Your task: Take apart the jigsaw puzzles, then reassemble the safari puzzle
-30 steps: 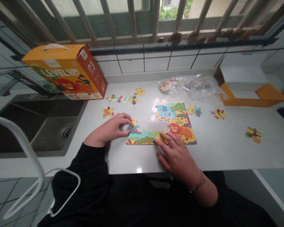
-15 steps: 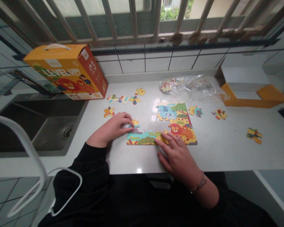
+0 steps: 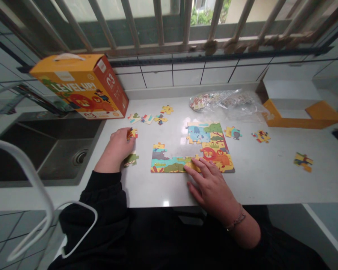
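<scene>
My left hand [image 3: 116, 147] is at the left of the counter, its thumb and fingertips closed on the edge of a yellow and red puzzle piece [image 3: 133, 133], which the fingers partly cover. A green puzzle piece [image 3: 132, 159] lies just beside that wrist. My right hand [image 3: 210, 183] rests with fingers outstretched on the lower edge of the partly joined animal puzzle [image 3: 174, 165]. Lions, an elephant and a grey hippo-like animal show on the joined part. Bare counter shows through a gap in its upper left middle.
Several loose pieces [image 3: 148, 118] lie behind the puzzle, others [image 3: 233, 132] to its right. An orange box [image 3: 73, 88] stands beside the dark sink [image 3: 59, 150]. A clear plastic bag [image 3: 231, 101] and an opened carton [image 3: 301, 116] sit at the back right. A white cable-like arm [image 3: 36, 176] crosses the left.
My left hand has moved left from the puzzle's left edge to the loose yellow and red piece. The green piece beside the wrist is now uncovered. My right hand stays put.
</scene>
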A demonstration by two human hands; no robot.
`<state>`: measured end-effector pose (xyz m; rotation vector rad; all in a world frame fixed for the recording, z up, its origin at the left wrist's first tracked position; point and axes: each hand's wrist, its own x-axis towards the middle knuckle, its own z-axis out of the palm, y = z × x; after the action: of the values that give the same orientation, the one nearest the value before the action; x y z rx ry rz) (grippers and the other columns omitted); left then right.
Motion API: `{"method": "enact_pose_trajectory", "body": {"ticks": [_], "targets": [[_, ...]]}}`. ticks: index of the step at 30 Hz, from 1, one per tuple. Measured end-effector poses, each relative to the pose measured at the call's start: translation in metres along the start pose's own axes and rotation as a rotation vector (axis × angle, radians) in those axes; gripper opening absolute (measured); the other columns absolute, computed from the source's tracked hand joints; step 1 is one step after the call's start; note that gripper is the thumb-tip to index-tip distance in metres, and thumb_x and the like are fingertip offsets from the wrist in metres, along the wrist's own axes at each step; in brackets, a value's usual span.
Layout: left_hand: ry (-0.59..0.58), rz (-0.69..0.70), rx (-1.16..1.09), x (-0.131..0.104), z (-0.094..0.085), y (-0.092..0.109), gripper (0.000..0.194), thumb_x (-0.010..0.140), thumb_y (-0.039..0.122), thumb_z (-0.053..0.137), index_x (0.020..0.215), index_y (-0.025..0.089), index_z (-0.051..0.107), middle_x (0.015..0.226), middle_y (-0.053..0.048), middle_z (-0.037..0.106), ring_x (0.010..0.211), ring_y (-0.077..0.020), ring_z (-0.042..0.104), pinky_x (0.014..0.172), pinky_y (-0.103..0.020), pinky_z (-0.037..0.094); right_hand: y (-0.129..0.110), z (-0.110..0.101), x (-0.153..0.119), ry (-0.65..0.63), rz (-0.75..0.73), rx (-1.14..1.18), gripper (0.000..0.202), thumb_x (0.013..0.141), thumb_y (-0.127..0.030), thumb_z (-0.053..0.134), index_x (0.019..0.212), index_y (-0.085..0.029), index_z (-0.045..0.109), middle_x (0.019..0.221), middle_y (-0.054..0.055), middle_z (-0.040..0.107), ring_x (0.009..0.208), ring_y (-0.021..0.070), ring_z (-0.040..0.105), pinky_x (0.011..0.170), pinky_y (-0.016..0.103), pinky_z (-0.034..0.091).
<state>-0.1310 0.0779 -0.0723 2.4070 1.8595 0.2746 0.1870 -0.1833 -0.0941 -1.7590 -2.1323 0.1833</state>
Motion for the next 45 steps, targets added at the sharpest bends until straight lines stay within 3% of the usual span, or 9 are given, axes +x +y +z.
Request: {"method": "enact_pose_trajectory", "body": {"ticks": [8, 16, 21, 24, 28, 32, 35, 40, 45], "targets": [[0.08, 0.1, -0.067, 0.009, 0.001, 0.008, 0.044, 0.098, 0.038, 0.062, 0.134, 0.015, 0.069, 0.136, -0.024, 0.072, 0.134, -0.0431, 0.064, 0.121, -0.062, 0.049, -0.001, -0.002, 0.002, -0.009, 0.007, 0.017, 0.049, 0.108, -0.035, 0.062, 0.157, -0.026, 0.068, 0.171, 0.015, 0.055, 0.159, 0.0393, 0.047, 0.132, 0.064, 0.039], [0.064, 0.333, -0.14, 0.045, 0.011, 0.064, 0.045, 0.104, 0.027, 0.056, 0.146, 0.015, 0.066, 0.163, -0.02, 0.061, 0.155, -0.0366, 0.051, 0.136, -0.059, 0.032, -0.002, -0.003, 0.001, -0.008, 0.011, 0.009, 0.049, 0.109, -0.035, 0.062, 0.157, -0.026, 0.067, 0.17, 0.014, 0.055, 0.159, 0.0383, 0.047, 0.132, 0.063, 0.039], [0.027, 0.33, -0.112, 0.051, 0.027, 0.086, 0.038, 0.106, 0.019, 0.051, 0.136, 0.022, 0.074, 0.155, -0.016, 0.069, 0.156, -0.0412, 0.047, 0.132, -0.073, 0.027, -0.002, -0.003, 0.002, -0.017, 0.014, 0.02, 0.05, 0.109, -0.034, 0.061, 0.158, -0.026, 0.066, 0.171, 0.015, 0.055, 0.159, 0.039, 0.046, 0.131, 0.064, 0.04], [0.021, 0.379, -0.108, 0.045, 0.022, 0.088, 0.032, 0.104, 0.024, 0.059, 0.129, 0.022, 0.078, 0.134, -0.017, 0.076, 0.139, -0.04, 0.059, 0.128, -0.071, 0.033, -0.001, -0.002, 0.002, -0.019, 0.01, 0.026, 0.05, 0.109, -0.035, 0.061, 0.159, -0.026, 0.066, 0.171, 0.015, 0.054, 0.16, 0.0393, 0.045, 0.132, 0.064, 0.039], [-0.068, 0.419, -0.285, 0.038, 0.01, 0.085, 0.033, 0.1, 0.04, 0.071, 0.126, 0.021, 0.078, 0.096, -0.008, 0.077, 0.099, -0.0296, 0.069, 0.109, -0.055, 0.054, -0.001, -0.001, 0.001, -0.016, 0.009, 0.022, 0.05, 0.109, -0.035, 0.062, 0.158, -0.027, 0.066, 0.171, 0.015, 0.054, 0.16, 0.0396, 0.046, 0.132, 0.064, 0.039], [0.073, 0.447, -0.319, 0.038, 0.008, 0.08, 0.041, 0.097, 0.022, 0.063, 0.136, 0.018, 0.073, 0.135, -0.014, 0.074, 0.131, -0.0315, 0.066, 0.121, -0.051, 0.05, -0.002, -0.002, 0.002, -0.003, 0.009, 0.015, 0.049, 0.108, -0.035, 0.062, 0.157, -0.027, 0.067, 0.17, 0.014, 0.056, 0.159, 0.0383, 0.047, 0.131, 0.062, 0.04], [0.016, 0.445, -0.251, 0.038, 0.01, 0.077, 0.057, 0.09, 0.012, 0.059, 0.147, 0.019, 0.066, 0.147, -0.015, 0.071, 0.14, -0.0333, 0.062, 0.127, -0.054, 0.045, -0.002, -0.003, 0.002, 0.005, 0.001, 0.013, 0.049, 0.108, -0.035, 0.062, 0.156, -0.027, 0.068, 0.17, 0.014, 0.056, 0.159, 0.0382, 0.048, 0.131, 0.062, 0.041], [-0.054, 0.452, -0.339, 0.032, 0.007, 0.073, 0.052, 0.095, 0.025, 0.066, 0.147, 0.023, 0.066, 0.121, -0.01, 0.077, 0.115, -0.0289, 0.071, 0.112, -0.049, 0.055, -0.002, -0.004, 0.003, 0.007, 0.004, 0.014, 0.048, 0.109, -0.035, 0.062, 0.156, -0.026, 0.068, 0.169, 0.015, 0.057, 0.158, 0.0387, 0.048, 0.132, 0.062, 0.04], [-0.056, 0.534, -0.358, 0.031, 0.007, 0.078, 0.047, 0.099, 0.04, 0.073, 0.141, 0.022, 0.066, 0.145, -0.015, 0.07, 0.137, -0.0326, 0.064, 0.123, -0.053, 0.047, -0.002, -0.004, 0.002, -0.007, -0.003, 0.013, 0.049, 0.109, -0.035, 0.062, 0.157, -0.025, 0.068, 0.17, 0.015, 0.056, 0.159, 0.0386, 0.048, 0.132, 0.062, 0.039]]}}
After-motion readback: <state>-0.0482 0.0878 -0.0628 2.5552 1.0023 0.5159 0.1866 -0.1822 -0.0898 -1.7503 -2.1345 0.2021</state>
